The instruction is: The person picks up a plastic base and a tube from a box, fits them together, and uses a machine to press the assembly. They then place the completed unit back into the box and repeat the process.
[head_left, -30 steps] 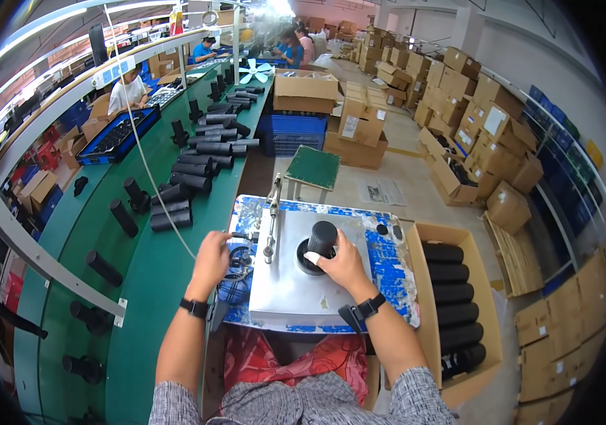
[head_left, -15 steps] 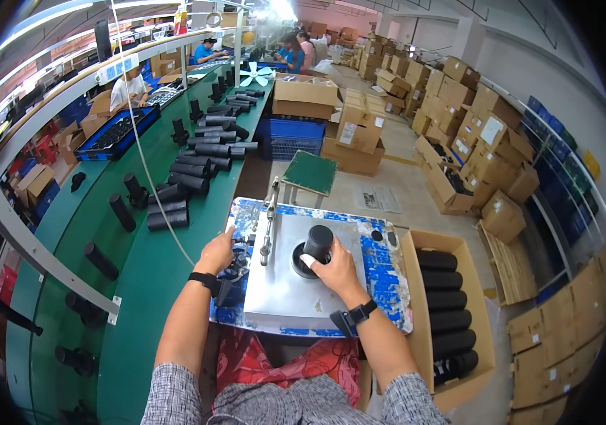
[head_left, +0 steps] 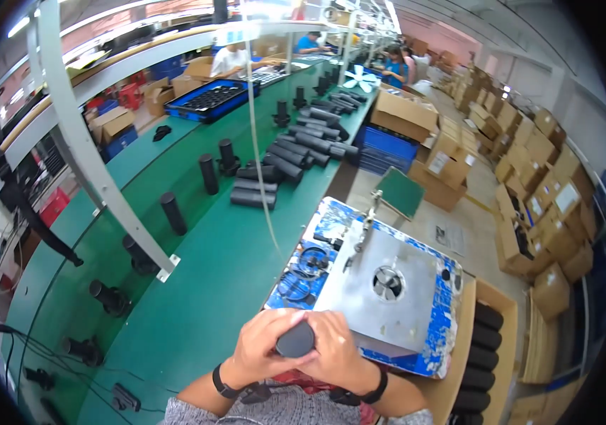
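A dark cylinder (head_left: pixel 296 341), its flat round end facing up, stands between my two hands close to my body. My left hand (head_left: pixel 262 346) wraps round its left side. My right hand (head_left: pixel 336 348) closes on it from the right; the lower part of the cylinder is hidden by my hands. Just beyond them sits a metal box (head_left: pixel 349 301) with a round opening (head_left: pixel 389 283) in its top, where dark spoke-like parts show. A metal lever clamp (head_left: pixel 368 223) rises at the box's left far edge. Beneath lies a worn blue-and-white board (head_left: pixel 430 358).
Many black tubes (head_left: pixel 292 152) lie on the green bench (head_left: pixel 197 297) at left, with others standing along it. A cardboard box (head_left: pixel 505 333) of black cylinders is at right. Black cable loops (head_left: pixel 310 262) rest beside the metal box. A green stool (head_left: pixel 400 191) stands beyond.
The cylinder has left the metal box's round opening and come toward my body. My left hand has moved from the box's left side onto it. The view has swung left.
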A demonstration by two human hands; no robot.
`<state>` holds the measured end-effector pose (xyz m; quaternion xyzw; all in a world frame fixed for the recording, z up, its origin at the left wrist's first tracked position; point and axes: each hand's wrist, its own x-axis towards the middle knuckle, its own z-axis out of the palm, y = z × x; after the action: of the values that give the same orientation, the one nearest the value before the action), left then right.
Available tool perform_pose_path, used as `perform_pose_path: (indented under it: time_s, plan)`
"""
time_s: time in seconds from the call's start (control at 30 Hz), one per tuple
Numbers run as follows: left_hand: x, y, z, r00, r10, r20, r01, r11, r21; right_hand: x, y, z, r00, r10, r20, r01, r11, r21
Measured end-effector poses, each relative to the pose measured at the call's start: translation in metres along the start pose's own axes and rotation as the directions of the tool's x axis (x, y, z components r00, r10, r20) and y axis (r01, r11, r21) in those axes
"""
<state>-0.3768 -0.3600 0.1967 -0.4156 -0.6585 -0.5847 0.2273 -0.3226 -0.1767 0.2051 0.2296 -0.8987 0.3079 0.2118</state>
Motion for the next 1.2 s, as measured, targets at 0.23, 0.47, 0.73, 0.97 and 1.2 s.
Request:
perform_pose_path:
  time_s: [0.23,0.47,0.73,0.97,1.2]
  plan:
    - [0.076,-0.131,-0.115,0.986,-0.127,-0.108,0.167,0.794,0.584,-0.063,0.076,0.006,0.855,0.455,-0.247,-0.462,0.886,0.033]
    - [0.165,-0.363,-0.195,0.844,-0.504,-0.184,0.346,0.249,0.905,-0.121,0.136,-0.003,0.617,0.749,-0.242,-0.689,0.663,0.292]
    - [0.161,-0.474,-0.19,0.753,-0.561,-0.345,0.36,-0.089,0.929,-0.109,0.125,-0.009,0.653,0.716,-0.248,-0.695,0.696,0.182]
    - [0.165,-0.507,-0.178,0.932,-0.338,0.128,-0.112,0.069,0.991,-0.098,0.129,-0.002,0.65,0.723,-0.234,-0.704,0.689,0.173]
    - [0.143,-0.41,-0.116,0.973,-0.149,-0.174,0.218,0.366,0.905,-0.091,0.124,-0.009,0.658,0.699,-0.281,-0.706,0.702,0.093]
